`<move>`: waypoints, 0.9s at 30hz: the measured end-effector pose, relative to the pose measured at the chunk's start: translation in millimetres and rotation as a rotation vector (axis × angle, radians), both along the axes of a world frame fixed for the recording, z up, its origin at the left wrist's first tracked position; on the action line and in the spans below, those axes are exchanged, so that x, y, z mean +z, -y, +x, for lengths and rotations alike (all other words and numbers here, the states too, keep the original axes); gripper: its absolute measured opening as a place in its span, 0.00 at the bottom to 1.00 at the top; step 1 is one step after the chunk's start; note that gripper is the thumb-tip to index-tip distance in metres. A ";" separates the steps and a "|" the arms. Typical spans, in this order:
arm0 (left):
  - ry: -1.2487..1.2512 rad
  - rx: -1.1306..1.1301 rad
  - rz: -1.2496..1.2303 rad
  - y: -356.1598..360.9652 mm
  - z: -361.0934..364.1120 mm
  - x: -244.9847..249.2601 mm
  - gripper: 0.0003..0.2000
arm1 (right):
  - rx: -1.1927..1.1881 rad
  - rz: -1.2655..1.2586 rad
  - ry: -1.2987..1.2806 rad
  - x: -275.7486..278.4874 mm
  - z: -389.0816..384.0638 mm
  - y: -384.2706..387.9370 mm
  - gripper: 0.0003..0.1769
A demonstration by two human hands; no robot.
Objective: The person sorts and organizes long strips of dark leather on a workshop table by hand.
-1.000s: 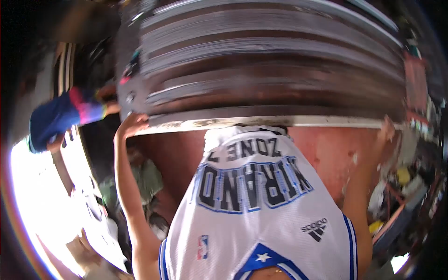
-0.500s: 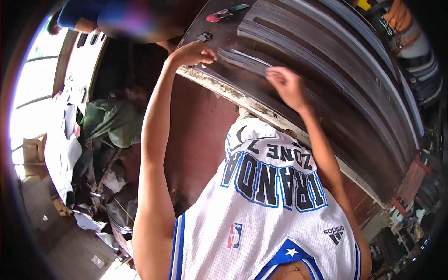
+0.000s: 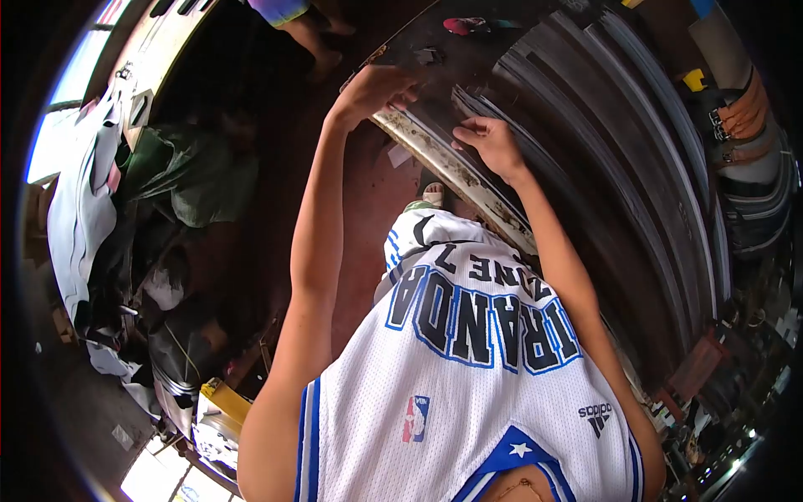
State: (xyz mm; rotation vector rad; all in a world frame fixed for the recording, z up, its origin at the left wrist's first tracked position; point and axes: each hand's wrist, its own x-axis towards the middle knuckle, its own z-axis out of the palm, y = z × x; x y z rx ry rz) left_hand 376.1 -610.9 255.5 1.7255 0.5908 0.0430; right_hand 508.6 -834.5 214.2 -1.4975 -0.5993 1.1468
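Observation:
My left hand (image 3: 378,90) is over the near edge of the dark worktable (image 3: 443,142), its fingers bent and partly blurred. Whatever those fingers hold, if anything, I cannot make out. To its right, my right hand (image 3: 492,147) hovers by the same edge with thumb and fingers slightly bent and apart; I see nothing in it. Just beyond the right hand is the end of a pile of long, thin dark-grey strips (image 3: 523,138). More strips (image 3: 619,125) lie in long curved rows across the table.
A red-and-dark tool (image 3: 464,27) and a small dark scrap (image 3: 428,56) lie at the far end. Another person's legs (image 3: 309,42) are beyond the table. Dark green cloth (image 3: 188,180) and white sheet material (image 3: 79,217) are heaped at left. Orange straps (image 3: 744,117) are at upper right.
The view has shifted, so the table appears farther right. My hands are closer together, the right having moved toward the left near the table edge. The other person has shifted at the top.

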 end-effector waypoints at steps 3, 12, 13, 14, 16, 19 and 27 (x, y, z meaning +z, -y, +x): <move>-0.019 0.047 -0.058 16.4 -22.0 -14.1 0.14 | -0.004 -0.018 0.013 0.6 -2.7 6.5 0.09; 0.057 0.130 -0.298 61.1 -29.3 -23.2 0.17 | 0.043 -0.083 0.128 -0.8 0.4 24.8 0.13; 0.062 0.135 -0.299 66.2 -27.2 -26.7 0.17 | 0.051 -0.108 0.159 -1.9 1.4 31.6 0.15; 0.073 0.152 -0.307 65.3 -27.1 -27.7 0.17 | 0.058 -0.111 0.161 -0.3 0.7 32.4 0.15; 0.085 0.174 -0.316 63.0 -28.2 -29.6 0.16 | 0.047 -0.150 0.153 5.1 -0.8 32.8 0.17; 0.097 0.156 -0.299 61.6 -32.4 -32.0 0.16 | 0.062 -0.141 0.125 9.7 -2.6 33.8 0.17; 0.068 0.208 -0.356 80.5 -39.2 -36.4 0.14 | 0.084 -0.165 0.106 10.6 -0.6 45.6 0.18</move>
